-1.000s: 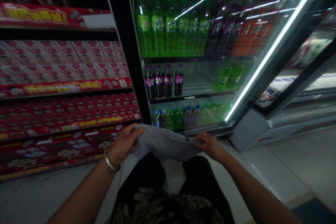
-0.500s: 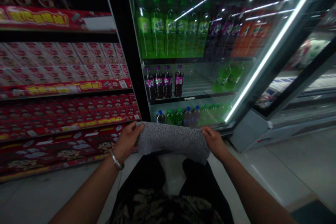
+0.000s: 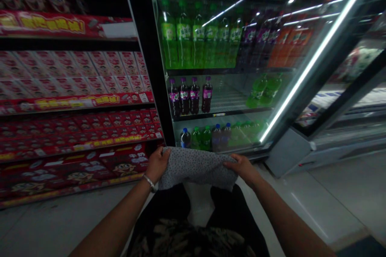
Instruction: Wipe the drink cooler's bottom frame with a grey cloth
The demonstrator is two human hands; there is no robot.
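Observation:
I hold a grey speckled cloth (image 3: 196, 166) in front of me with both hands. My left hand (image 3: 157, 164), with a bracelet on its wrist, grips the cloth's left end. My right hand (image 3: 243, 168) grips the right end. The cloth hangs between them, low before an open drinks fridge (image 3: 217, 100). Behind the cloth, on the fridge's bottom shelf, stand small bottles (image 3: 199, 137) with blue and green caps.
The fridge's glass door (image 3: 316, 56) stands open to the right, with a lit strip along its edge. Purple-capped dark bottles (image 3: 189, 95) and tall green bottles (image 3: 196, 40) fill higher shelves. Red snack boxes (image 3: 75, 128) line shelving on the left. Pale floor tiles lie below.
The cloth was stretched out wide between my hands half a second ago; now my hands are closer together and slightly lower, and the cloth is bunched. The view has shifted a little.

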